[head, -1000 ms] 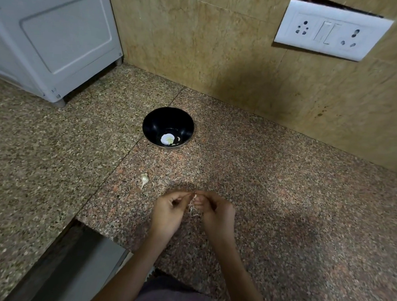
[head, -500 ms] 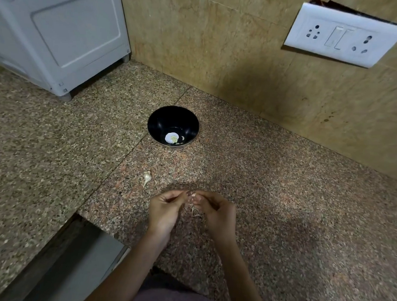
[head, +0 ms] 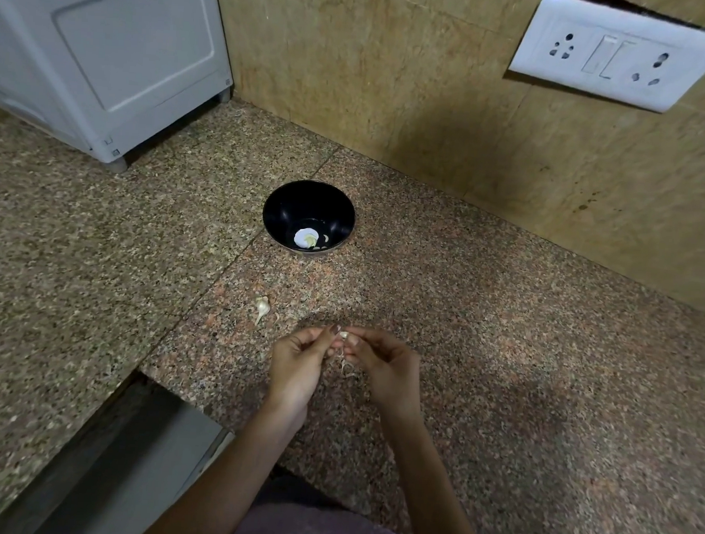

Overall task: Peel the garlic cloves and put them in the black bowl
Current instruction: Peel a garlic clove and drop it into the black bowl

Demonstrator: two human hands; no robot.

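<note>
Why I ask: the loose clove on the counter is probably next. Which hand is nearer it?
Left. The left hand lies just right of the loose clove, slightly nearer the person; the right hand is farther right, past the left hand. Both pinch a second clove.

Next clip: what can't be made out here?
In the head view:
The small pale garlic clove pinched between left hand and right hand: they cover it, peeling progress unclear.
The round black bowl: pale pieces inside too small to count.
The white appliance: cut off by top and left edges.
</note>
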